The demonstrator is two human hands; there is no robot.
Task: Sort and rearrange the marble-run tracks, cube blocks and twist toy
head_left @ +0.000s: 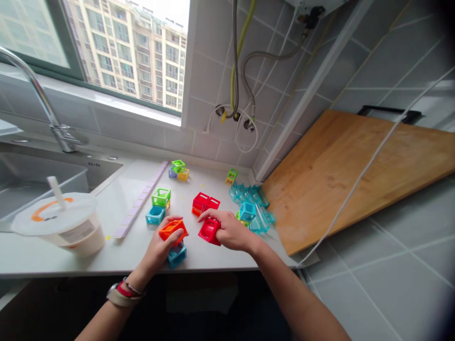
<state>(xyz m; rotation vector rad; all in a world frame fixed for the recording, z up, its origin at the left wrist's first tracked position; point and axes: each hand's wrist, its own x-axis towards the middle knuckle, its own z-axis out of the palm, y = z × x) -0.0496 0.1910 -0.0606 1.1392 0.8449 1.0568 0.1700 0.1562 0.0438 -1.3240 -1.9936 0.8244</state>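
My left hand (164, 243) is closed around an orange open-framed cube block (173, 231). Just below that block, near the counter's front edge, is a blue cube block (177, 255). My right hand (231, 229) grips a red cube block (209, 231) between thumb and fingers. Beyond it lies a cluster of red blocks (202, 202). To the left of my left hand sit a green block (161, 197) and a blue block (155, 215), touching each other. Right of my right hand, a light blue block (248, 211) rests on a green piece, partly hidden.
A lidded cup with a straw (57, 222) stands at the left by the sink (103, 171). A pale purple strip (140, 201) lies along the counter. Small block groups (178, 166) (232, 176) and teal translucent pieces (245, 192) sit farther back. A wooden board (348, 166) leans at right.
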